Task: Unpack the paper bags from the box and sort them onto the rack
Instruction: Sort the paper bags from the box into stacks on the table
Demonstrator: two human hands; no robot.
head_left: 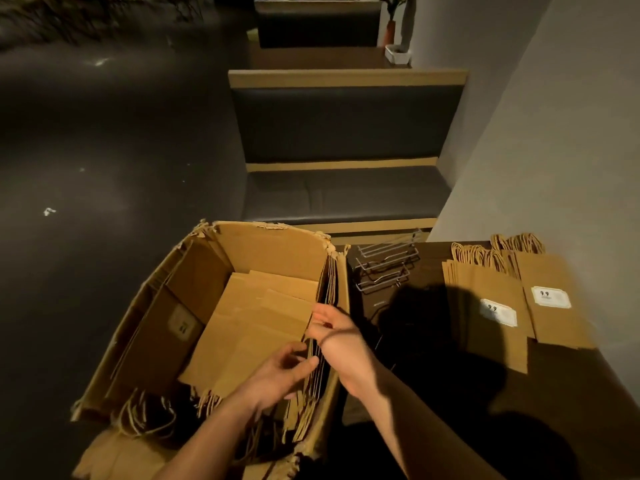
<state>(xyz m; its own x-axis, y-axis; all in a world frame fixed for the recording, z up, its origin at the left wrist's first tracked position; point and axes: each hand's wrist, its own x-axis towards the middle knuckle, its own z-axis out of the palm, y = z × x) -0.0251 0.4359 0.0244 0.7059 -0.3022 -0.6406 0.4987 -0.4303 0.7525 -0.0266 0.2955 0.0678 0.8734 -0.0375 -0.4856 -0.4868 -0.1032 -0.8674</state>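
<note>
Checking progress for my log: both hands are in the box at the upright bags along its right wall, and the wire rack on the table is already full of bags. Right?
Not quite: the head view shows the wire rack empty; the unpacked bags lie flat on the table beside it. The rest holds.

both hands reach into an open cardboard box (214, 306) beside a dark table (519, 393). the left hand (287, 372) and right hand (332, 327) finger the top edges of paper bags standing upright (323, 299) against the box's right wall; more lie flat inside. a wire rack (384, 268) and two stacks of labelled bags (512, 306) sit on the table.
</note>
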